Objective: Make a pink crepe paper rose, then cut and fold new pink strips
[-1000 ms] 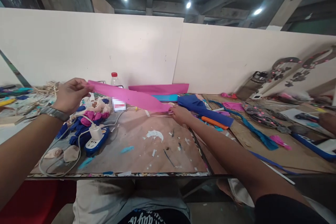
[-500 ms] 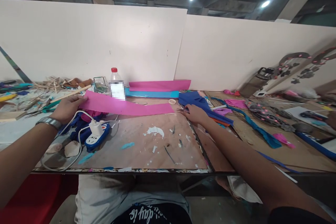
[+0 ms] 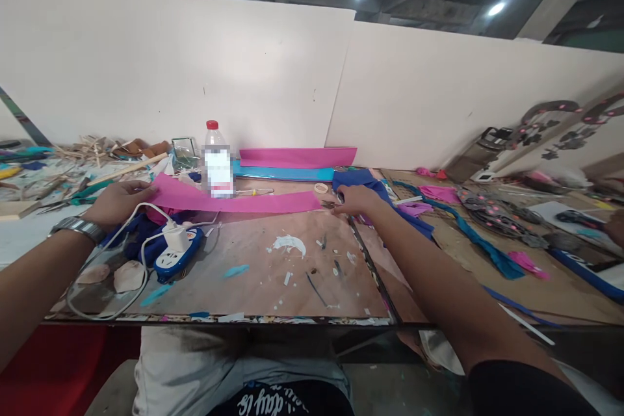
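The pink strip (image 3: 234,198) is now lying nearly flat across the middle of the frame, along the far part of the brown board (image 3: 273,279), where a second ago it was hanging lifted and sagging between the two hands; it has been lowered onto the surface, so the holding seems to be giving way to laying out. The left hand (image 3: 114,203), at centre left, is still pinching the strip's left end between thumb and fingers, closed on it; the right hand (image 3: 355,200), just right of centre, has let go of the strip's right end and is resting beside it, fingers curled over a small dark tool that may be scissors; whether it is gripping that tool cannot be told. Behind the strip a clear bottle (image 3: 217,162) with a red cap is standing; below the left hand a blue power strip (image 3: 178,253) is lying; blue cloth (image 3: 385,205) is spreading to the right of the right hand.
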`<state>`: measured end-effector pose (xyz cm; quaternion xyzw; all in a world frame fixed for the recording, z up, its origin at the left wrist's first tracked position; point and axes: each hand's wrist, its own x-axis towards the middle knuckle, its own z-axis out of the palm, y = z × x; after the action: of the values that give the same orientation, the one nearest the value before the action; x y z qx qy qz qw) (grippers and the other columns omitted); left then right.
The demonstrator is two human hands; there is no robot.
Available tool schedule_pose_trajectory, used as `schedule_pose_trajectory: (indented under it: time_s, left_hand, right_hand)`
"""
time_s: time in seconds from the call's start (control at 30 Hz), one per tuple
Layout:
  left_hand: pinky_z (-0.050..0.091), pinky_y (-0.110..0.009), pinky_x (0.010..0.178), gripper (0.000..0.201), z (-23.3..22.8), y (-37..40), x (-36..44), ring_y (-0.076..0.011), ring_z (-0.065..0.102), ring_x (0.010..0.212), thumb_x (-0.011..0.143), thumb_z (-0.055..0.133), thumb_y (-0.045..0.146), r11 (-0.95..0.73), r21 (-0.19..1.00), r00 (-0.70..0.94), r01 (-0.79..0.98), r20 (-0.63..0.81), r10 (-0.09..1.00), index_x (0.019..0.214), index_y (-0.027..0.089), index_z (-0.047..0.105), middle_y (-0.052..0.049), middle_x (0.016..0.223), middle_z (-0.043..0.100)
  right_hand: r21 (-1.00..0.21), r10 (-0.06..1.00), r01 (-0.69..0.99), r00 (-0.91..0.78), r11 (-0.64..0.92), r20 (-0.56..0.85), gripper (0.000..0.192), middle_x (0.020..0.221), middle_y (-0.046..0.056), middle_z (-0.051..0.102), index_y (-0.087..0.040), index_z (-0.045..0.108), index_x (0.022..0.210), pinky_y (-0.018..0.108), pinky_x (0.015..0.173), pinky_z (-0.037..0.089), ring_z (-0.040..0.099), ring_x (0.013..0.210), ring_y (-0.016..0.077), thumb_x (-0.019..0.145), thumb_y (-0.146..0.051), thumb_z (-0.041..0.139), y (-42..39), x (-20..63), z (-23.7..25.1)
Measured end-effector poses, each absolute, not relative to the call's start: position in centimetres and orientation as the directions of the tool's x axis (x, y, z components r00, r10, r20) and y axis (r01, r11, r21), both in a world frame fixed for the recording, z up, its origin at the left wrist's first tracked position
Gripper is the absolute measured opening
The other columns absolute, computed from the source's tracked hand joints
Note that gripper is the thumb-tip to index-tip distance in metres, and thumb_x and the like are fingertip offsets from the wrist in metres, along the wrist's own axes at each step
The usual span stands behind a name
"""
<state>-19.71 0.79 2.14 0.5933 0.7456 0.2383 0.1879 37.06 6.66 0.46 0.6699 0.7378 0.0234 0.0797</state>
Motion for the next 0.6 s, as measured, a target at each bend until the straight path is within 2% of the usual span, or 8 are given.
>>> schedule_pose_trajectory:
  time_s: [0.03, 0.13, 0.2, 0.27, 0.3, 0.37, 0.5, 0.6]
  left_hand:
    - [0.039, -0.024, 0.055, 0.07, 2.1, 0.8, -19.6, -0.0177, 0.058, 0.06, 0.068, 0.065, 0.077, 0.206, 0.584, -0.239, 0.785, -0.021, 0.971, 0.105, 0.018, 0.07, 0.005, 0.054, 0.063]
    - [0.037, -0.023, 0.053, 0.067, 2.1, 0.6, -19.2, -0.0174, 0.058, 0.059, 0.067, 0.067, 0.075, 0.194, 0.593, -0.194, 0.781, -0.065, 0.979, 0.102, 0.017, 0.069, 0.004, 0.053, 0.064]
    - [0.04, -0.022, 0.056, 0.066, 2.0, 0.5, -19.2, -0.0182, 0.061, 0.063, 0.066, 0.069, 0.073, 0.202, 0.63, -0.191, 0.75, -0.086, 0.978, 0.1, 0.017, 0.068, 0.003, 0.057, 0.068]
    - [0.042, -0.022, 0.058, 0.067, 1.8, 0.4, -19.5, -0.018, 0.062, 0.064, 0.065, 0.072, 0.071, 0.228, 0.675, -0.192, 0.702, -0.128, 0.973, 0.104, 0.017, 0.066, 0.003, 0.06, 0.07]
    - [0.041, -0.022, 0.057, 0.068, 1.6, 0.4, -19.7, -0.0175, 0.061, 0.062, 0.064, 0.073, 0.071, 0.244, 0.678, -0.198, 0.694, -0.146, 0.969, 0.105, 0.017, 0.066, 0.004, 0.059, 0.069]
    - [0.041, -0.022, 0.057, 0.068, 1.4, 0.3, -20.3, -0.0174, 0.061, 0.062, 0.063, 0.073, 0.071, 0.277, 0.657, -0.231, 0.701, -0.158, 0.96, 0.105, 0.018, 0.066, 0.005, 0.058, 0.069]
    - [0.037, -0.022, 0.055, 0.062, 1.5, -0.5, -21.0, -0.0187, 0.061, 0.061, 0.07, 0.066, 0.07, 0.264, 0.55, -0.262, 0.792, -0.084, 0.961, 0.105, 0.019, 0.068, 0.007, 0.052, 0.066]
    - [0.038, -0.021, 0.056, 0.057, 1.8, -0.9, -21.5, -0.0183, 0.062, 0.062, 0.074, 0.064, 0.068, 0.255, 0.538, -0.253, 0.804, -0.079, 0.964, 0.102, 0.019, 0.068, 0.006, 0.052, 0.066]
  right_hand:
    - [0.137, 0.989, 0.981, -0.126, 0.135, -0.072, 0.078, 0.124, 0.023, 0.069, -0.013, 0.059, 0.133, 0.043, 0.093, 0.049, 0.065, 0.113, 0.0394, 0.075, -0.063, 0.074, 7.1, 36.4, 0.4]
    - [0.097, 0.961, 0.956, -0.274, 0.276, -0.035, 0.046, 0.132, 0.017, 0.066, -0.018, 0.061, 0.132, 0.039, 0.103, 0.045, 0.062, 0.12, 0.0308, 0.095, -0.046, 0.059, 8.4, 33.9, -0.4]
    - [0.075, 0.939, 0.936, -0.344, 0.344, -0.024, 0.036, 0.129, 0.017, 0.065, -0.016, 0.063, 0.128, 0.038, 0.104, 0.047, 0.063, 0.118, 0.0264, 0.099, -0.037, 0.058, 9.3, 32.3, -1.4]
    - [0.057, 0.924, 0.922, -0.383, 0.383, -0.014, 0.033, 0.13, 0.011, 0.062, -0.018, 0.061, 0.127, 0.045, 0.095, 0.056, 0.064, 0.111, 0.0235, 0.099, -0.036, 0.061, 10.3, 31.2, -2.2]
    - [0.044, 0.918, 0.917, -0.397, 0.397, -0.01, 0.033, 0.129, 0.01, 0.062, -0.018, 0.061, 0.127, 0.044, 0.093, 0.057, 0.065, 0.109, 0.0231, 0.098, -0.035, 0.061, 10.8, 30.8, -2.5]
    - [0.015, 0.911, 0.911, -0.413, 0.413, 0.006, 0.032, 0.129, 0.01, 0.062, -0.019, 0.061, 0.126, 0.044, 0.092, 0.057, 0.065, 0.108, 0.0226, 0.099, -0.035, 0.061, 11.6, 30.3, -2.9]
    - [-0.077, 0.902, 0.899, -0.43, 0.432, 0.032, 0.033, 0.13, 0.011, 0.062, -0.018, 0.061, 0.127, 0.044, 0.092, 0.057, 0.065, 0.109, 0.0229, 0.099, -0.035, 0.061, 12.6, 29.6, -3.1]
    - [-0.18, 0.891, 0.875, -0.453, 0.45, 0.028, 0.032, 0.126, 0.01, 0.064, -0.017, 0.062, 0.124, 0.043, 0.091, 0.057, 0.065, 0.107, 0.0225, 0.098, -0.035, 0.061, 12.3, 29.3, -2.9]
